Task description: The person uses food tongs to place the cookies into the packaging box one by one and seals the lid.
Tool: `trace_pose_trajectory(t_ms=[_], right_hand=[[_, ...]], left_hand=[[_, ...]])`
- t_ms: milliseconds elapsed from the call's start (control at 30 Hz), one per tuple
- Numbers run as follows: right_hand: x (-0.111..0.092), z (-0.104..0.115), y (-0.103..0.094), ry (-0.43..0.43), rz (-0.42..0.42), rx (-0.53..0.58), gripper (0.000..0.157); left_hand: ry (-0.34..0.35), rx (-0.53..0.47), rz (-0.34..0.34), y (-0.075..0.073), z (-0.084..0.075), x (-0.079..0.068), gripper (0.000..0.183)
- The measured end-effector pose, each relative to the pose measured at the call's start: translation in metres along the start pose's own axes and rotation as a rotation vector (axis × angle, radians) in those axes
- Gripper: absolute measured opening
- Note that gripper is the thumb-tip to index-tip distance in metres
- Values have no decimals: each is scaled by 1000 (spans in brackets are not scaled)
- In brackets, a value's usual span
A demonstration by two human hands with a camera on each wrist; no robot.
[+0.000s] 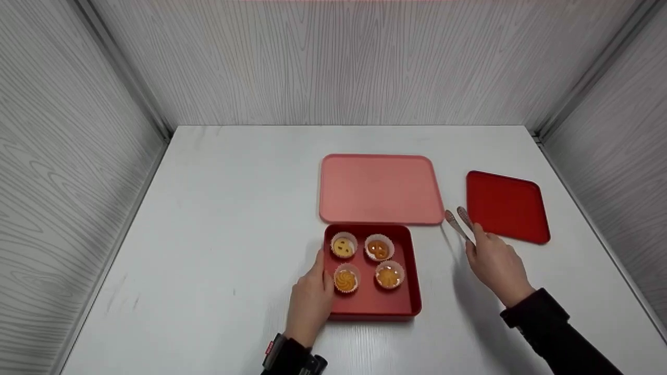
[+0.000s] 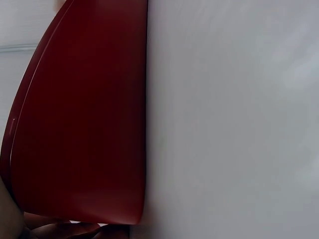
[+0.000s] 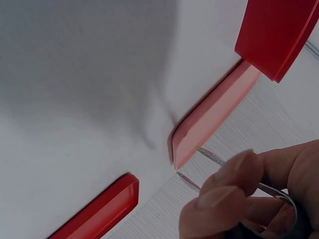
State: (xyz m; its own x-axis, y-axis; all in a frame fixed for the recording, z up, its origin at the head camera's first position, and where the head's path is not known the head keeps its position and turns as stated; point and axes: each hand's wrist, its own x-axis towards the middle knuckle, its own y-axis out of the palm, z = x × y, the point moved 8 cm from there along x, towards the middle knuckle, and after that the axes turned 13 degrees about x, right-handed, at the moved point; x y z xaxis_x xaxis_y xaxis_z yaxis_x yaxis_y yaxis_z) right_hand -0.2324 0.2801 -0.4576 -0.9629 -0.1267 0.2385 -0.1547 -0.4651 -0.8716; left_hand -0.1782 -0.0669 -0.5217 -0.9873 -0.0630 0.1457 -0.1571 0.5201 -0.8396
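A square red box (image 1: 373, 304) holds several cookies in white paper cups, one of them a pretzel-shaped cookie (image 1: 378, 249) at its far right. My left hand (image 1: 311, 297) grips the box by its left side, thumb at the rim. The left wrist view is largely filled by the box's outer wall (image 2: 84, 114), with fingers around its end. Small metal tongs (image 1: 457, 225) are held in my right hand (image 1: 500, 265), above the table right of the box. Their two tips stand apart in the right wrist view, with nothing between them.
Beyond the box lies a pink tray (image 1: 380, 188), its near edge close to the box's far rim. A smaller red tray (image 1: 508, 207) sits at the right, behind the right hand. Grey wood-grain panels (image 1: 333, 62) enclose the white table (image 1: 219, 234) on three sides.
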Motion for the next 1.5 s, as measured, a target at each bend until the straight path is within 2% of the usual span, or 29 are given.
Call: trace_pose_trajectory(t_ms=[167, 300, 633, 900, 1300, 1500], right_hand=[[-2, -4, 7, -12, -5, -36, 34], [-3, -8, 14, 2, 9, -42, 39], [-5, -21, 32, 133, 149, -56, 46], [-7, -28, 43, 210, 268, -32, 59], [-10, -38, 53, 252, 326, 63, 76], [-12, -38, 53, 250, 330, 65, 88]], left_hand=[[0, 4, 8, 1, -1, 1, 51], [-6, 3, 18, 2, 0, 1, 51], [-1, -5, 10, 0, -1, 2, 51], [-8, 1, 25, 1, 0, 2, 52], [11, -4, -17, -1, 0, 0, 51], [-5, 2, -8, -1, 0, 0, 52]])
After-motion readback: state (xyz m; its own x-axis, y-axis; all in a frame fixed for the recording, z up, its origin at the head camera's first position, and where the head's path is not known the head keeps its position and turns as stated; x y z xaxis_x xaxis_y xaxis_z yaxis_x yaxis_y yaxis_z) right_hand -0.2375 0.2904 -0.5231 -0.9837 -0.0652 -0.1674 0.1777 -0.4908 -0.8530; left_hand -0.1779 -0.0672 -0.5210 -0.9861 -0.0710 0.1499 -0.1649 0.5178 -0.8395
